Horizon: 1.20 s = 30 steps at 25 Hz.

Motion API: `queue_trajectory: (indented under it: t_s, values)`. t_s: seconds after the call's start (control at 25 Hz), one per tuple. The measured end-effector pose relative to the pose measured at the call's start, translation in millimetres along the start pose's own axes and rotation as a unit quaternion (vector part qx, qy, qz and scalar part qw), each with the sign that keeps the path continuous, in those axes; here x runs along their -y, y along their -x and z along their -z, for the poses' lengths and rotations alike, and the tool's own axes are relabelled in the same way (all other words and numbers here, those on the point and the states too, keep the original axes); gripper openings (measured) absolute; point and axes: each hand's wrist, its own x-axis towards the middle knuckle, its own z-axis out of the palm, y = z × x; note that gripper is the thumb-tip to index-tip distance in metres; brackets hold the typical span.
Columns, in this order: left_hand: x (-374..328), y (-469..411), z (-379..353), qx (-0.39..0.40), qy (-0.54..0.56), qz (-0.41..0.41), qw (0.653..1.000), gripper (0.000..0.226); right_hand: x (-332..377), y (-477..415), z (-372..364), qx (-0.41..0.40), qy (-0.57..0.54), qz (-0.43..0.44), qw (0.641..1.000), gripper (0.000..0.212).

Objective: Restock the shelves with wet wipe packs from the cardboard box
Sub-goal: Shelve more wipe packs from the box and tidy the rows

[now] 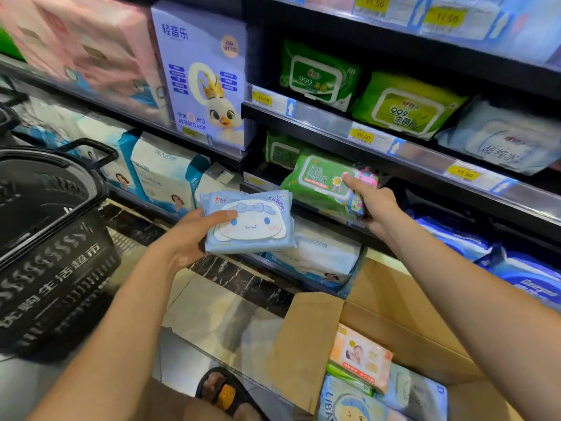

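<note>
Between shelf and box: two wet wipe packs are held up before the middle shelf [403,156], one in each hand.
Left hand [194,238]: closed on a pale blue pack [249,221], thumb laid across its printed face, fingers underneath; the pack is kept short of the shelf, over the floor.
Right hand [375,205]: wrapped around the right end of a green pack [321,182], thumb on top; this hand is the nearer to the shelf.
Key relation: the green pack lies forward and slightly left of the right hand, its long axis running roughly along the shelf front, its far end already at the shelf opening, so a short push inward is judged to be what is needed.
Cardboard box [391,302]: open on the floor at lower right, below the right arm, more packs seen inside.
Hidden: whether the green pack rests on the shelf board cannot be told; the fingers under both packs are covered, and the box is cut off by the frame edge.
Basket [54,238]: black, at left, well apart.
</note>
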Motion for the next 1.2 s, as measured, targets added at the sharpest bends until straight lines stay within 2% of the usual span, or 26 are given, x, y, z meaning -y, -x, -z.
queue_trajectory:
  t_s: [0.04, 0.12, 0.16, 0.24, 0.32, 0.4, 0.48, 0.56, 0.72, 0.88, 0.96, 1.08, 1.2]
  values:
    - [0.4, -0.9, 3.0, 0.001, -0.002, 0.001, 1.000, 0.026, 1.0, -9.0, -4.1, -0.004, -0.011, 0.000, 1.000, 0.118]
    - [2.3, -2.8, 6.7, 0.004, -0.019, 0.005, 1.000, 0.032, 1.8, -21.5, -12.2, -0.015, -0.021, 0.001, 1.000, 0.119]
    - [3.8, -4.1, 8.3, 0.004, -0.024, 0.007, 1.000, 0.036, 4.4, -25.0, -17.6, -0.015, -0.031, 0.000, 0.999, 0.111]
    - [5.9, -4.7, 10.5, 0.004, -0.029, 0.012, 1.000, 0.045, 9.1, -29.2, -22.6, 0.009, -0.060, -0.007, 0.998, 0.082]
    - [6.4, -5.7, 11.6, 0.005, -0.028, 0.015, 0.999, 0.049, 13.7, -34.5, -25.4, 0.034, -0.085, -0.023, 0.996, 0.070]
    - [7.0, -7.5, 11.5, 0.012, -0.028, 0.014, 0.999, 0.049, 15.2, -37.4, -26.1, 0.039, -0.109, -0.022, 0.993, 0.068]
    - [6.9, -8.4, 8.8, 0.019, -0.032, 0.016, 0.999, 0.052, 11.3, -45.0, -23.9, 0.030, -0.108, -0.001, 0.994, 0.088]
    - [6.7, -9.6, 4.5, 0.021, -0.044, 0.016, 0.999, 0.056, 4.2, -44.7, -23.3, -0.005, -0.060, 0.011, 0.998, 0.107]
    - [5.8, -12.4, -2.6, 0.005, -0.041, 0.011, 0.999, 0.038, -6.8, -33.5, -25.9, -0.036, 0.037, 0.033, 0.998, 0.068]
    - [7.1, -16.4, -7.4, -0.005, -0.029, 0.005, 1.000, 0.034, -16.4, -35.0, -14.4, -0.043, 0.105, 0.030, 0.993, 0.068]
    - [8.4, -18.4, -9.9, -0.005, -0.028, 0.008, 1.000, 0.042, -23.7, -35.4, -7.4, -0.043, 0.199, 0.036, 0.978, 0.065]
    - [8.5, -18.9, -14.5, 0.001, -0.039, 0.005, 0.999, 0.045, -23.1, -30.3, -3.2, -0.037, 0.346, 0.080, 0.934, 0.053]
    - [7.4, -18.5, -16.8, 0.012, -0.044, -0.002, 0.999, 0.041, -19.2, -27.8, -1.2, -0.037, 0.422, 0.105, 0.900, 0.055]
